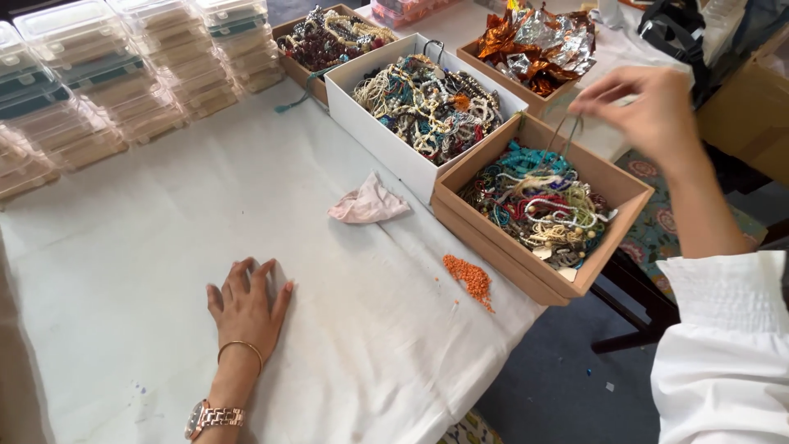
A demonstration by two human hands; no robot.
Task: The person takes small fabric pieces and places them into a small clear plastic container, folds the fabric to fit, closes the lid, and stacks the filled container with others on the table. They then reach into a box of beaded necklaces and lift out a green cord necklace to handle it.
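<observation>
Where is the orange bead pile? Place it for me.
In the head view, the orange bead pile lies on the white cloth, right of the flat left hand and just in front of the brown box.

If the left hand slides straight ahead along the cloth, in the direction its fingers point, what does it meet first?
Probably the crumpled pink cloth: the left hand lies flat, fingers pointing up-table and slightly right. It may pass just left; then the way looks free.

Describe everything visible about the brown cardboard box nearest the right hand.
The brown cardboard box is open and shallow, sitting angled at the table's right edge, one corner overhanging. It holds tangled bead strands, turquoise, red and cream. The right hand hovers above, pinching thin strands rising from it. Its far side touches the white box.
</observation>
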